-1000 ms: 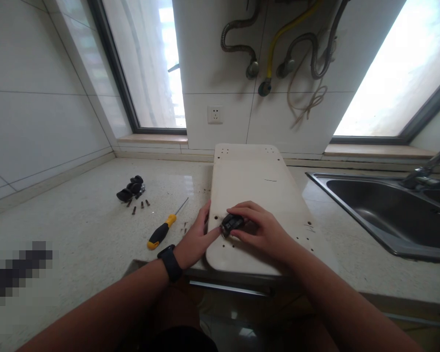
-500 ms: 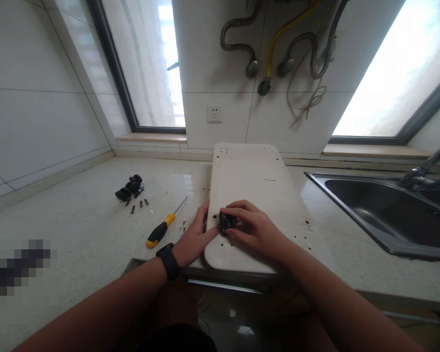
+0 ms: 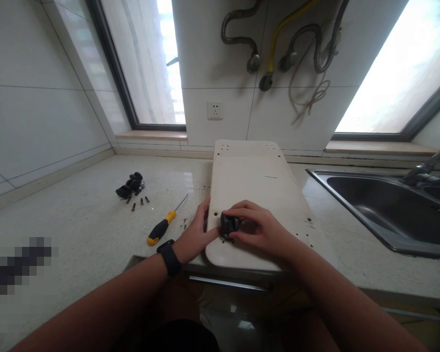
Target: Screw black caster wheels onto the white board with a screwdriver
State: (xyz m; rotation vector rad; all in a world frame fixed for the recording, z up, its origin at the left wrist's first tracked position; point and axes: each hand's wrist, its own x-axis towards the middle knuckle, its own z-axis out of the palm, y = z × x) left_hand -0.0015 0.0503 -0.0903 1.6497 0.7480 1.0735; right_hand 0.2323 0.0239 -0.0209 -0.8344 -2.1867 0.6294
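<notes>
A white board (image 3: 249,186) with rounded corners and small drilled holes lies on the countertop. My right hand (image 3: 258,226) is closed on a black caster wheel (image 3: 229,224), which sits on the board's near left corner area beside some holes. At the board's left edge, my left hand (image 3: 196,238) grips the side, with its thumb on top touching close to the caster. Left of that hand lies a yellow and black screwdriver (image 3: 161,229), its shaft pointing away. Farther back are several black casters (image 3: 130,186) in a group, with brown screws (image 3: 142,201) in front of them.
A steel sink (image 3: 374,205) with a faucet (image 3: 423,168) is set into the countertop (image 3: 77,210) on the right. Hoses and a yellow pipe (image 3: 275,39) hang on the tiled wall above a socket (image 3: 215,111). A metal drawer handle (image 3: 229,283) shows below the counter's front edge.
The caster has shifted very slightly towards the near edge of the board, in my right hand. The left hand keeps its grip on the board; the view has tilted a little.
</notes>
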